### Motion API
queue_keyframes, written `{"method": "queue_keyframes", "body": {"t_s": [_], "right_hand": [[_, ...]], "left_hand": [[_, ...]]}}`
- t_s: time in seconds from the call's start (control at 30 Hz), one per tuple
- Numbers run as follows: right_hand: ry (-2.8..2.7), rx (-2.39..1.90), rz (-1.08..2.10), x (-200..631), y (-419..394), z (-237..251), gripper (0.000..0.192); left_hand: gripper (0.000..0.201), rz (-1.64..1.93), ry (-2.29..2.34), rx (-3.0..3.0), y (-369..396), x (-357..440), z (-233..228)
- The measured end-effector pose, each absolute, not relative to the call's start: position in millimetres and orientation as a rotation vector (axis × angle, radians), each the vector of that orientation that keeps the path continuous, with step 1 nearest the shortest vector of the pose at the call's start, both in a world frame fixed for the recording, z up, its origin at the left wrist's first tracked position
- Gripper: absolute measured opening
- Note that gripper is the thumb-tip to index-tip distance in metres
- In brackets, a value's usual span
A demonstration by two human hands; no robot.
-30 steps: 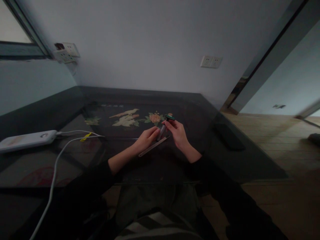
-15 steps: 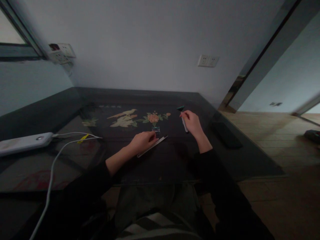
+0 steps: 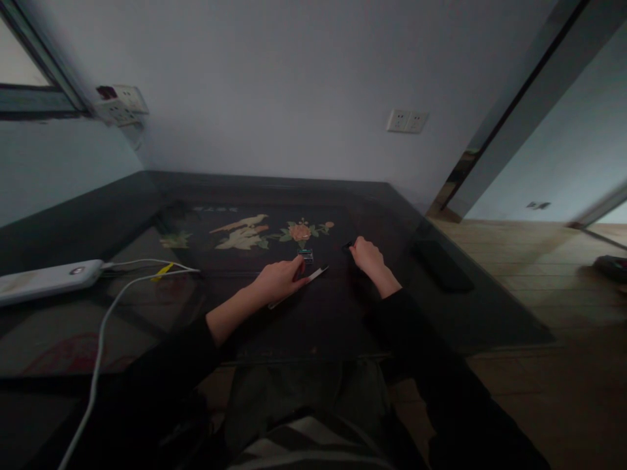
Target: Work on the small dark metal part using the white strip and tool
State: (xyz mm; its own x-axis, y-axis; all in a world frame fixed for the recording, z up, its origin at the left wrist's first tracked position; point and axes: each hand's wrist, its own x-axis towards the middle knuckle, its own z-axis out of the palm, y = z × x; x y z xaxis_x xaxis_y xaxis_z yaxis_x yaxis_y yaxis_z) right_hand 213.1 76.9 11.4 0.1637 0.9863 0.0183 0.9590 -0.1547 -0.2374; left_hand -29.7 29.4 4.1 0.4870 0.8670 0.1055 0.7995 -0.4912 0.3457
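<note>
My left hand [image 3: 278, 282] rests low over the dark tabletop, its fingertips closed at the near-left edge of a small, shiny, clear-and-teal case [image 3: 305, 255]. Beneath that hand, a thin whitish stick with a dark tip [image 3: 317, 273] lies slantwise on the table, partly covered by the thumb. To the right, my right hand [image 3: 369, 258] is closed around what looks like a razor. Only the razor's small dark head [image 3: 347, 246] pokes out past the fingers; its handle is hidden in the hand.
A black flat object [image 3: 443, 266] lies right of my right hand. At the left are a white power strip [image 3: 51, 281] and a white cable [image 3: 104, 326] with a yellow tag. Flowers and birds [image 3: 245, 234] decorate the table. Behind stands a wall with sockets [image 3: 407, 121].
My right hand has moved down and slightly left, turning the razor so its light handle no longer shows. My left hand has barely shifted, its thumb now lying across the stick.
</note>
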Motion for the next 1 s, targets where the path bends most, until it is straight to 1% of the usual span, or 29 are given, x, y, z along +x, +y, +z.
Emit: {"method": "queue_keyframes", "body": {"t_s": [0.17, 0.3, 0.4, 0.57, 0.73, 0.9, 1.0], "right_hand": [[-1.921, -2.243, 0.185, 206.6, 73.7, 12.0, 0.032], [-1.952, -2.232, 0.144, 205.7, 72.7, 10.8, 0.03], [-1.946, -2.259, 0.157, 207.6, 73.1, 11.6, 0.029], [-1.981, -2.271, 0.248, 212.0, 71.4, 17.4, 0.03], [-2.073, -2.262, 0.237, 213.1, 69.6, 20.0, 0.022], [-2.079, -2.253, 0.22, 214.0, 71.0, 18.5, 0.02], [-2.096, -2.238, 0.208, 214.7, 70.9, 18.6, 0.021]], "left_hand": [[0.027, 0.326, 1.388, 2.569, 27.0, -29.0, 5.8], [0.027, 0.171, 1.385, 2.642, 24.1, -26.7, 10.5], [0.023, 0.089, 1.328, 2.676, 22.3, -25.0, 11.6], [0.015, 0.241, 1.172, 2.633, 17.5, -20.2, 8.3], [0.019, 0.423, 1.126, 2.42, 23.8, -1.5, 8.0], [0.02, 0.579, 1.326, 2.348, 55.8, 34.7, 8.7], [0.019, 0.545, 1.455, 2.345, 74.0, 56.0, 5.1]]}}
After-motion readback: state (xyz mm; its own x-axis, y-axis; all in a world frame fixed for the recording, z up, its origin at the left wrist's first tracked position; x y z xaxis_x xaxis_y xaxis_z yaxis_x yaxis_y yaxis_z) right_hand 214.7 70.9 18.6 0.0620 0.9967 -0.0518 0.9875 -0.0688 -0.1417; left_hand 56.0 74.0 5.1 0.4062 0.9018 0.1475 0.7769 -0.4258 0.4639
